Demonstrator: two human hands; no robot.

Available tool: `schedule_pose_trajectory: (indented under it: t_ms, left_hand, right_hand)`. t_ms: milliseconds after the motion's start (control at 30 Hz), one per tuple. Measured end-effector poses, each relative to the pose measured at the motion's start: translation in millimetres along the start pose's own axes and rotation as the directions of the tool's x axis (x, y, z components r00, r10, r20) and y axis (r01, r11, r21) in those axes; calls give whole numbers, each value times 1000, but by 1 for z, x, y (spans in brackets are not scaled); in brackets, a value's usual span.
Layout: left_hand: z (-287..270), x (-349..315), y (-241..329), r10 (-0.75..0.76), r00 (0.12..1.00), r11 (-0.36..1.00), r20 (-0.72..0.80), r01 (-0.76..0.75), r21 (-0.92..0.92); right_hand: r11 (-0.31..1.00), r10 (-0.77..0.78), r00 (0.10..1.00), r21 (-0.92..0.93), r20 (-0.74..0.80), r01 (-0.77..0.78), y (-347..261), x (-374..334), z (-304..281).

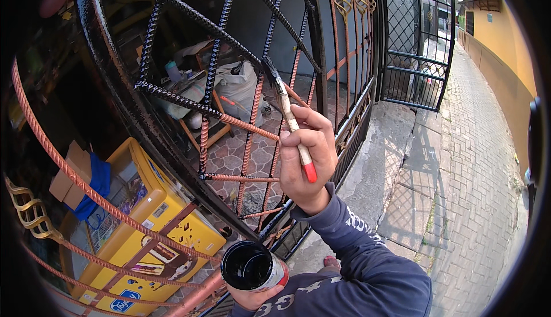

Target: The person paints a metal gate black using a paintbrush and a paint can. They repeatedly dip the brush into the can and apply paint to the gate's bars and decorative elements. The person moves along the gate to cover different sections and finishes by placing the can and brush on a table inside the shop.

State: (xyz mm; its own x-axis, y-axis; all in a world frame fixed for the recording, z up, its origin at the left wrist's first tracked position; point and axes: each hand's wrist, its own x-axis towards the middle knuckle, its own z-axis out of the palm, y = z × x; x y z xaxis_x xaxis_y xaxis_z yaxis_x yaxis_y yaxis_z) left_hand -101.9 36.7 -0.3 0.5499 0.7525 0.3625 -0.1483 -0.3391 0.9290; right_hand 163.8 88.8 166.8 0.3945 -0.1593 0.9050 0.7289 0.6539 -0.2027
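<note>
My right hand (310,150) grips a paintbrush (288,109) with a worn whitish handle and a red end. Its dark bristles touch a crossing bar of the metal gate (229,123), just above the hand. Upper bars of the gate's lattice are glossy black; several lower bars are still bare reddish-brown ribbed rod. Low in front of my body, my left hand (255,297) holds a round paint can (248,266) tilted toward me, with black paint inside. Most of the left fingers are hidden behind the can.
A yellow chest freezer (163,214) with boxes on top stands behind curved rusty bars (80,185) at the left. Past the gate lie a white sack (238,84) and a small wooden rack. A black gate (419,47) stands open beside the paved lane (476,145).
</note>
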Motion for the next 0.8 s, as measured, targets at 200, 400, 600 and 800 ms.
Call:
schedule_pose_trajectory:
  t_ms: [200, 400, 600, 800]
  left_hand:
    - [6, 3, 0, 21, 999, 1000, 25, -21, -2]
    - [-1, 16, 5, 44, 968, 938, 246, -125, 323]
    - [27, 11, -15, -50, 998, 997, 49, 47, 62]
    - [53, 17, -1, 25, 1000, 996, -19, -23, 83]
  right_hand:
    - [991, 27, 986, 121, 166, -48, -5, -13, -23]
    - [742, 560, 801, 302, 211, -599, -1, -64, -117]
    - [64, 993, 110, 551, 52, -832, -9, -140, -241]
    - [-212, 958, -288, 686, 5, -696, -38, -193, -281]
